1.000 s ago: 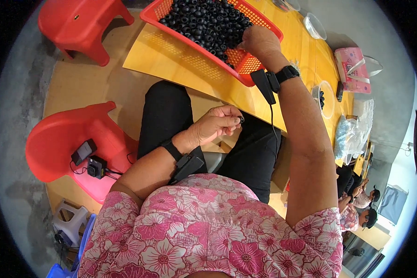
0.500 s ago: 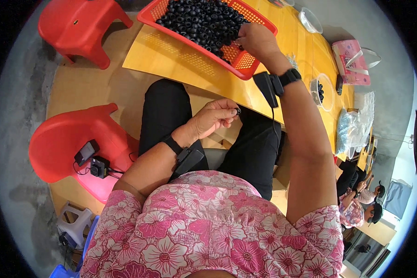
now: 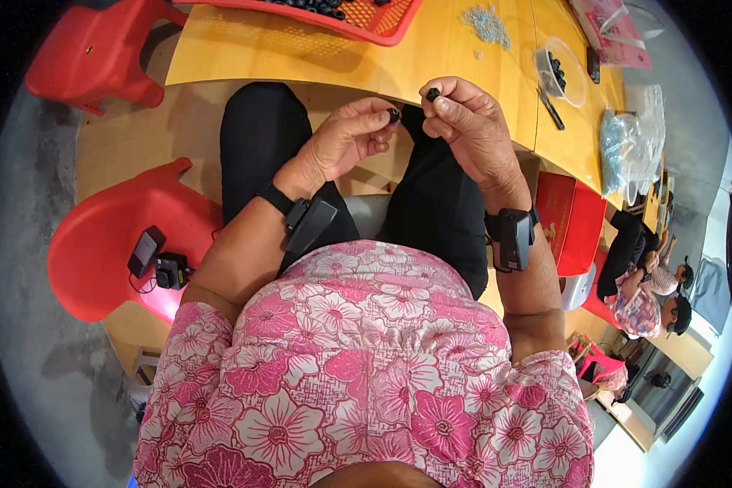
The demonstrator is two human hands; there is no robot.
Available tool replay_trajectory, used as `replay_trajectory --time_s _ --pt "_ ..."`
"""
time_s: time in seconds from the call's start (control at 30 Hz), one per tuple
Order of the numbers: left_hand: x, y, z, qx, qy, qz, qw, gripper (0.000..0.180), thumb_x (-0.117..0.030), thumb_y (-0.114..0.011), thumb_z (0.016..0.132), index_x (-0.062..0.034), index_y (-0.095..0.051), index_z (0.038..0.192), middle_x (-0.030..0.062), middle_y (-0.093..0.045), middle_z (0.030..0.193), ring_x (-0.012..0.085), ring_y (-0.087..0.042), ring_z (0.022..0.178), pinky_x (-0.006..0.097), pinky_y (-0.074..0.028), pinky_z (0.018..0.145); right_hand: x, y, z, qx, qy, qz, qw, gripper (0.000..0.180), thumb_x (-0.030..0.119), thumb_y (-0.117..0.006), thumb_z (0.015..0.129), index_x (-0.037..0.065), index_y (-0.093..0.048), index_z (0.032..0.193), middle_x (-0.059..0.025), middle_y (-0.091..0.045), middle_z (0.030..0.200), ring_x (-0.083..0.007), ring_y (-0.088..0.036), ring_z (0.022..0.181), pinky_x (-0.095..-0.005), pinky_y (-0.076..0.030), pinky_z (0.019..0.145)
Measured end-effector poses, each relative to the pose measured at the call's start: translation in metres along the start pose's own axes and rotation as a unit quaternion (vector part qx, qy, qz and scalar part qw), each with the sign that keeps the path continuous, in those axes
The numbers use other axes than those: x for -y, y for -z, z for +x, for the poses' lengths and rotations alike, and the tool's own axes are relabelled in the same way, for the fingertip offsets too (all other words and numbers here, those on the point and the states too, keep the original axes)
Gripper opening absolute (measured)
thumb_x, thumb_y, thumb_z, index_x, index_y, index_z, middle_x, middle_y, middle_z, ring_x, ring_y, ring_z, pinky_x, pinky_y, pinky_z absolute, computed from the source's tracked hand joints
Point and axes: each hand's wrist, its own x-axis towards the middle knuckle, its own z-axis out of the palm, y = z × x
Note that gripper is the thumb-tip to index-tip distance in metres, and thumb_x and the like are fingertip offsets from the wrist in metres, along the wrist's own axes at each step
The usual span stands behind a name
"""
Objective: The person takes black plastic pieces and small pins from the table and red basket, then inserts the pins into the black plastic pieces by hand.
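Note:
Above my lap, just off the near edge of the table, both hands are raised close to each other. My left hand (image 3: 343, 140) pinches a small black ring-like part (image 3: 394, 115) between thumb and fingertips. A similar small black part (image 3: 433, 94) is pinched in my right hand (image 3: 473, 130), slightly farther out. The two parts are apart. At the top of the view, a red plastic basket (image 3: 394, 31) stands on the table and holds many more black parts (image 3: 325, 8); its far side is cut off.
On the yellow table (image 3: 276, 61) lie a pile of small shiny pieces (image 3: 486, 26), a clear tub (image 3: 576, 89) with black parts, a dark pen-like tool (image 3: 551, 109) and clear plastic bags (image 3: 633, 134). Red stools (image 3: 98, 220) stand at left. Other people (image 3: 638, 297) sit at far right.
My right hand has come back from the red basket with a black part, beside my left hand. My left hand still holds its part. The view has shifted, so the basket sits higher.

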Motion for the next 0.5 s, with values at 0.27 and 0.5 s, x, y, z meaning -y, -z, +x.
replay_trajectory --time_s 0.27,0.5 --pt "0.01 -0.001 -0.004 0.024 0.004 0.006 1.0 0.019 -0.02 -0.061 0.09 -0.0083 -0.06 0.105 0.001 -0.059 0.085 0.0091 -0.052 0.074 0.025 -0.043 0.069 -0.028 0.013 -0.016 0.044 -0.004 0.125 0.991 0.016 0.011 -0.062 0.088 0.002 -0.063 0.101 -0.0029 -0.058 0.08 -0.0103 -0.045 0.063 -0.025 -0.04 0.062" --pt "0.015 0.001 -0.001 0.003 0.018 0.012 1.0 0.018 -0.019 -0.061 0.09 -0.0087 -0.06 0.105 0.0012 -0.059 0.086 0.0093 -0.051 0.073 0.026 -0.042 0.068 -0.042 0.018 -0.017 0.002 -0.004 0.155 0.988 0.019 0.015 -0.058 0.087 0.001 -0.062 0.1 -0.0037 -0.056 0.079 -0.0103 -0.043 0.064 -0.0261 -0.04 0.065"
